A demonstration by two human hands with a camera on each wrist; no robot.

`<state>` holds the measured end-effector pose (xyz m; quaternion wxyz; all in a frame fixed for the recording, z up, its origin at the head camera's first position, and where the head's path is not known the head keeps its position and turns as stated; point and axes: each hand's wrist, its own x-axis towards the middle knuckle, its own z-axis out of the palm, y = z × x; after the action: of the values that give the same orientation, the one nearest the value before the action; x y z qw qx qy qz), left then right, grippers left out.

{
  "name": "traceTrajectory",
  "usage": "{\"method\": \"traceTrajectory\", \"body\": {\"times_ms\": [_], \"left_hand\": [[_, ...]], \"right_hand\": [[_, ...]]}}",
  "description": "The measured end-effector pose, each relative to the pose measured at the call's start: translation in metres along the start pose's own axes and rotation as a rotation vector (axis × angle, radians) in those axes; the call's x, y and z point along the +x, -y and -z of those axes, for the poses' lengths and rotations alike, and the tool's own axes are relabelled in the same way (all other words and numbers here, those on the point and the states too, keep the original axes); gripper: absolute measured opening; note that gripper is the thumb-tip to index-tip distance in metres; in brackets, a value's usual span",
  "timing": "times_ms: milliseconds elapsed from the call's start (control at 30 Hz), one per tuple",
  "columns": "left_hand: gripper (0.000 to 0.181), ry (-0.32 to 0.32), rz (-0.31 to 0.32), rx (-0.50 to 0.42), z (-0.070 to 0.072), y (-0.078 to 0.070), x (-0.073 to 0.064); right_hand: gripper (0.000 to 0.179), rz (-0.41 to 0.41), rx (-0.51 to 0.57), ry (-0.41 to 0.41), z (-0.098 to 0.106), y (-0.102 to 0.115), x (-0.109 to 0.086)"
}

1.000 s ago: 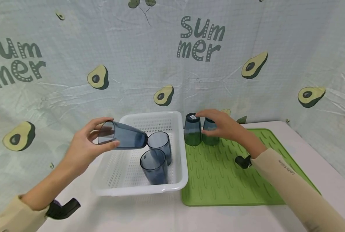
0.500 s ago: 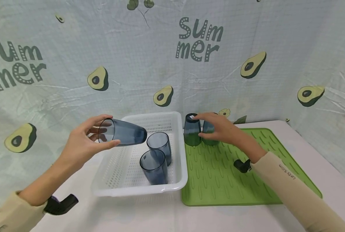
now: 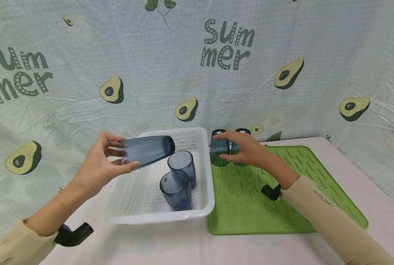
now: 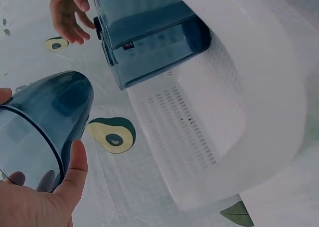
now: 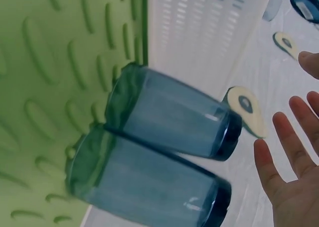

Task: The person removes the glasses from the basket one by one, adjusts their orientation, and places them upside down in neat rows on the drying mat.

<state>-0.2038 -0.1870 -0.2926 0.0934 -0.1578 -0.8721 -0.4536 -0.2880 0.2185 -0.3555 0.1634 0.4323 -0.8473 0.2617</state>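
Observation:
My left hand (image 3: 101,160) grips a blue-tinted drinking glass (image 3: 150,147) near its rim, thumb on the near side and fingers behind. The glass lies tilted in the air above the white basket (image 3: 211,184), its base pointing right and slightly up. Two similar glasses, a front one (image 3: 177,195) and a back one (image 3: 191,171), stand mouth-up inside the basket. My right hand (image 3: 245,147) hovers with parted fingers by two upside-down glasses, the left one (image 5: 174,117) and the right one (image 5: 154,174). In the right wrist view its fingers are apart from both and hold nothing.
A green ridged drying mat (image 3: 250,209) lies right of the basket, with the upside-down glasses at its back left corner. The white table (image 3: 150,246) runs along the front. Behind hangs a cloth (image 3: 150,73) printed with avocados and lettering.
The glass in my left hand has swung, its base rising and shifting right. My right hand has drifted slightly left, baring more of the right upside-down glass's base.

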Motion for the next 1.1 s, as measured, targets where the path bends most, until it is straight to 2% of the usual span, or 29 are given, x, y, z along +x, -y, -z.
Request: {"method": "traceTrajectory", "body": {"times_ms": [167,400,633,900,1100], "left_hand": [[0.07,0.005,-0.022,-0.022,-0.003,-0.004,0.002],[0.071,0.043,-0.006,-0.049,-0.009,-0.01,0.004],[0.064,0.016,-0.045,-0.135,-0.018,-0.011,0.007],[0.055,0.037,-0.097,-0.285,-0.022,-0.017,0.009],[0.053,0.049,-0.104,-0.303,-0.025,-0.018,0.008]], "right_hand": [[0.058,0.019,0.072,-0.002,-0.002,0.009,0.007],[0.059,-0.01,0.209,0.013,-0.007,0.024,0.021],[0.065,-0.038,0.326,0.054,-0.015,0.038,0.033],[0.078,-0.102,0.602,0.063,-0.019,0.047,0.046],[0.076,-0.118,0.749,0.022,-0.019,0.05,0.052]]}}
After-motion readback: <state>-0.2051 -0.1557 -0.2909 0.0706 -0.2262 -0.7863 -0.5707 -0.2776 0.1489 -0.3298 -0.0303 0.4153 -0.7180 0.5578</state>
